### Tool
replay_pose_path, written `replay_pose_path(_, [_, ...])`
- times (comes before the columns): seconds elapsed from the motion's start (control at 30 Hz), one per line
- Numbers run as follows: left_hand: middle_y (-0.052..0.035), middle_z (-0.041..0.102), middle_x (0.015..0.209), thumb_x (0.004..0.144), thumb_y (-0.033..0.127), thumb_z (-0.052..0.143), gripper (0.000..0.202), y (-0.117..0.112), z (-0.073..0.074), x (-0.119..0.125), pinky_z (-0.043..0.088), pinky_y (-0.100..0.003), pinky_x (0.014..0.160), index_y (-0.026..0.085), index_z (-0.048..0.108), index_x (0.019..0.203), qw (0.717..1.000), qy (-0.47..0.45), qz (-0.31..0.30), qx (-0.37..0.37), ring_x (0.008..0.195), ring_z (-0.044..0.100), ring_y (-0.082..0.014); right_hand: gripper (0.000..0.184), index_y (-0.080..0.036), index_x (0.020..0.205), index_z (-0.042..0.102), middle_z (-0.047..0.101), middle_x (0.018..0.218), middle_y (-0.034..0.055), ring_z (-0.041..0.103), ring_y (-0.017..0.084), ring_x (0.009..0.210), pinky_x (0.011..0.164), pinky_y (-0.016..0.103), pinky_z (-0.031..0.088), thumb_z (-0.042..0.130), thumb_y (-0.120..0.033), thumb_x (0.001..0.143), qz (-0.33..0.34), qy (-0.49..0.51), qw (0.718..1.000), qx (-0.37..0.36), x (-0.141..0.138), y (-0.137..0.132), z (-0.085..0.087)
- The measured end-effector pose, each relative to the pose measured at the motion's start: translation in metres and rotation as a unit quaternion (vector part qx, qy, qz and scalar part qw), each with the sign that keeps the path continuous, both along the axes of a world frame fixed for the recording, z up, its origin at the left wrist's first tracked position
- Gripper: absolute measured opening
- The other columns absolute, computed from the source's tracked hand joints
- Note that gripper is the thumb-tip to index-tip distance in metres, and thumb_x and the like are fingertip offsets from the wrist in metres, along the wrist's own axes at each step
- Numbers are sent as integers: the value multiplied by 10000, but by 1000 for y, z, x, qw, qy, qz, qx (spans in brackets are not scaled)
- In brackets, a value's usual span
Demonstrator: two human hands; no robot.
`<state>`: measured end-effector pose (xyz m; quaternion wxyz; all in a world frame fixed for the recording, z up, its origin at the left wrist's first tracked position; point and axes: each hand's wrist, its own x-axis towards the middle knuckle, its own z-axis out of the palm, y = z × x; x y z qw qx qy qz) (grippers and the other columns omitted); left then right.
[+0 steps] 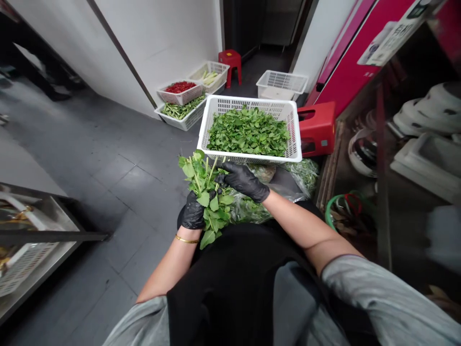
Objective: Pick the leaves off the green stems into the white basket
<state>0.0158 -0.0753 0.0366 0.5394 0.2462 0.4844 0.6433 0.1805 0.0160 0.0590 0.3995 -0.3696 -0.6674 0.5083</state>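
Note:
My left hand (193, 214), in a black glove, is closed round a bunch of leafy green stems (206, 192) held over my lap. My right hand (243, 180), also black-gloved, pinches the stems near the top of the same bunch. Just beyond my hands stands a white slotted basket (293, 129) filled with picked green leaves (248, 130). A clear plastic bag of more greens (252, 209) lies on my black apron under the right wrist.
Low white baskets by the wall hold red chillies (179, 87), green beans (179, 109) and pale stalks (210, 77). An empty white basket (281, 84) and two red stools (317, 127) (231, 60) stand behind. A steel rack (39, 235) is at left, shelves with dishes (421, 139) at right.

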Motion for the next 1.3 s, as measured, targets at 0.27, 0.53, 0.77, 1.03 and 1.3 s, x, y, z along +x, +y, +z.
replay_pose_path(0.27, [-6,783,737,538,275,1003,398,-8,3,-13,654,-296,636,184,751,832,994,-90,-40,-46,601,737,-176,316,-170,811,654,719,708,23,594,102,544,458,190,430,715,-471,886,-104,79,985,-116,23,47,6])
replay_pose_path(0.53, [1,785,746,485,163,1005,411,0,-8,-9,658,-279,682,176,745,803,998,-54,-8,-42,695,768,-196,385,-137,816,708,724,661,16,546,73,446,394,181,377,891,-474,783,102,-67,973,-196,12,35,15])
replay_pose_path(0.77, [-29,786,741,617,163,916,282,5,-8,-28,622,-240,546,156,734,833,976,-176,-31,-128,553,705,-139,453,-8,1219,693,754,1234,226,725,118,917,816,227,533,618,-419,1044,-141,-198,970,-26,71,156,23])
replay_pose_path(1.03, [-36,782,750,561,253,973,419,22,-21,-14,647,-290,615,141,731,884,980,-155,-45,-118,619,742,-182,347,-130,1043,801,817,1000,103,744,179,777,741,290,576,745,-458,942,-14,-226,968,-104,22,114,-5])
replay_pose_path(1.3, [-89,834,912,586,298,947,371,29,-33,-33,669,-369,834,151,797,892,988,-134,-8,-81,858,797,-257,492,-144,681,730,616,532,-1,497,99,436,470,258,416,818,-615,797,-35,69,975,-206,-11,50,-19])
